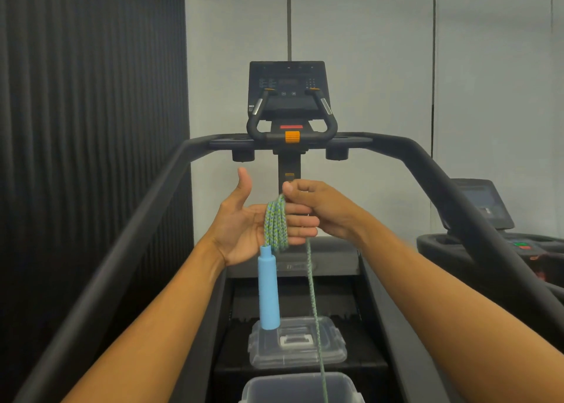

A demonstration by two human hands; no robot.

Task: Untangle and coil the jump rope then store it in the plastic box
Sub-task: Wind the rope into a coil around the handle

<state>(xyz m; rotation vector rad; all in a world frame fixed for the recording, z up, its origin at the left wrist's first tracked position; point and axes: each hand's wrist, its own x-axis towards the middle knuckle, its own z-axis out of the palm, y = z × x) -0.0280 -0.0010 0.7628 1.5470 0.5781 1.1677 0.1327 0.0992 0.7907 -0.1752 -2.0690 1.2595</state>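
The green-and-blue braided jump rope (276,224) is wound in several loops around the fingers of my left hand (244,222), which is held palm up with the thumb raised. One light blue handle (268,291) hangs straight down from the loops. My right hand (317,209) pinches the rope at the top of the coil. A loose strand (314,305) runs down from there into the clear plastic box (345,386) at the bottom edge. The clear lid (297,341) lies flat just beyond the box.
I stand on a black stair-climber machine with side rails (116,250) on both sides and a console (287,90) ahead. The box and lid rest on its steps. A second machine (488,219) stands at the right. A dark ribbed wall is at the left.
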